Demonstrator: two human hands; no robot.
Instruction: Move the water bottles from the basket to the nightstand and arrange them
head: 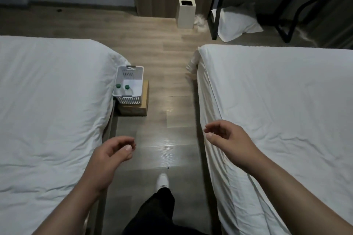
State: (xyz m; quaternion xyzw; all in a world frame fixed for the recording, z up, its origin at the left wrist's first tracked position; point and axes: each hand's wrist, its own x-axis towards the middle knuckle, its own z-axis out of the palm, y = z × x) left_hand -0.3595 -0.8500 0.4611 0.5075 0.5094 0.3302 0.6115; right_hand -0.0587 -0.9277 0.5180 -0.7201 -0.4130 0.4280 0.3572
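Observation:
A white perforated basket (136,84) stands on a low wooden box (145,99) beside the left bed, in the aisle between two beds. Inside it I see two water bottles from above, each with a green cap: one (118,86) at the left and one (127,87) just right of it. My left hand (112,151) hangs over the floor well short of the basket, fingers loosely curled, holding nothing. My right hand (227,139) floats near the right bed's edge, fingers loosely curled and empty. No nightstand is in view.
White beds flank the aisle, the left bed (47,110) and the right bed (277,120). My leg and white shoe (162,180) stand on the wooden floor. A white bin (186,12), a white pillow (236,23) and black desk legs (214,19) are at the far end.

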